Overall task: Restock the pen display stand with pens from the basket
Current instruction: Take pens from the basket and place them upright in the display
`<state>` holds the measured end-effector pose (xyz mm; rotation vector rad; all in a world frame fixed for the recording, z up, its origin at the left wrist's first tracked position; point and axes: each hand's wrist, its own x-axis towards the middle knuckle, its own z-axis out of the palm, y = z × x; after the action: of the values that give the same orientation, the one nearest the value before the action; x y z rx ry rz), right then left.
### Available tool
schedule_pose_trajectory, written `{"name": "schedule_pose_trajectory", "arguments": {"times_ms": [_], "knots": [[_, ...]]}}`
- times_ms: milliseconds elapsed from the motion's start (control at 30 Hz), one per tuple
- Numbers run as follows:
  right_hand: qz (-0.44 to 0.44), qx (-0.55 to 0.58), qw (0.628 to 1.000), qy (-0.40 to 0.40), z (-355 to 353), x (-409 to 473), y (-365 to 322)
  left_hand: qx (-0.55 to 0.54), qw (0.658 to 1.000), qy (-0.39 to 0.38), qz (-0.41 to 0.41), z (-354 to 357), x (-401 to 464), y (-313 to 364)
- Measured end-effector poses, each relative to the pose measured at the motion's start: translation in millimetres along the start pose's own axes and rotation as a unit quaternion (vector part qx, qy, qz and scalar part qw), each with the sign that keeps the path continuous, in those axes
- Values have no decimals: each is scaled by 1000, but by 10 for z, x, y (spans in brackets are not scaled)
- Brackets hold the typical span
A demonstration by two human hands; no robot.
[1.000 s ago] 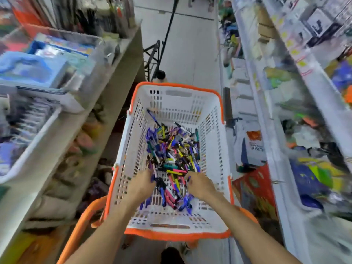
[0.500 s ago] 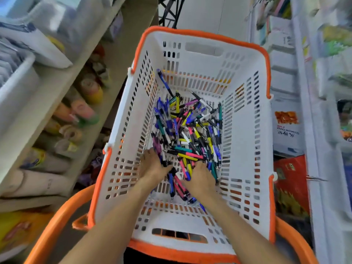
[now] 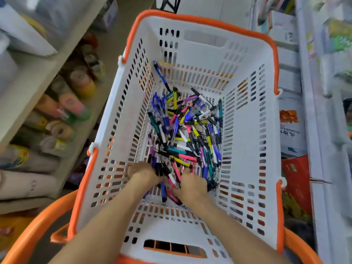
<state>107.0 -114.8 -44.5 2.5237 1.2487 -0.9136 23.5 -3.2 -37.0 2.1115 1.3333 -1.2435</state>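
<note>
Both hands, left hand (image 3: 142, 173) and right hand (image 3: 192, 184), curl around pens (image 3: 187, 130) at the pile's near edge in the basket (image 3: 253, 141).

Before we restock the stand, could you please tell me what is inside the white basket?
The white basket holds a loose pile of mixed-colour pens. The left hand and right hand dig into its near end, covering the pens beneath them.

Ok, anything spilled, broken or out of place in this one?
Nothing stands out. The pens lie in a loose jumble on the basket floor, none outside it, and both the left hand and right hand are digging into the pile.
</note>
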Motion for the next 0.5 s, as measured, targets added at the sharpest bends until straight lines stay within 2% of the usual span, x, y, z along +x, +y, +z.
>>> {"name": "schedule_pose_trajectory", "arguments": {"times_ms": [100,267,400,500], "knots": [[-4,9,1000,-11,-24,19,1,-67,997,-37,-9,81,58,-13],[28,123,991,-33,-30,39,20,-182,983,-34,-13,101,127,-90],[40,212,967,-136,-78,127,12,-225,973,-46,-28,1,104,-104],[38,271,936,-223,-259,153,-8,-225,973,-47,14,-208,9,-137]]}}
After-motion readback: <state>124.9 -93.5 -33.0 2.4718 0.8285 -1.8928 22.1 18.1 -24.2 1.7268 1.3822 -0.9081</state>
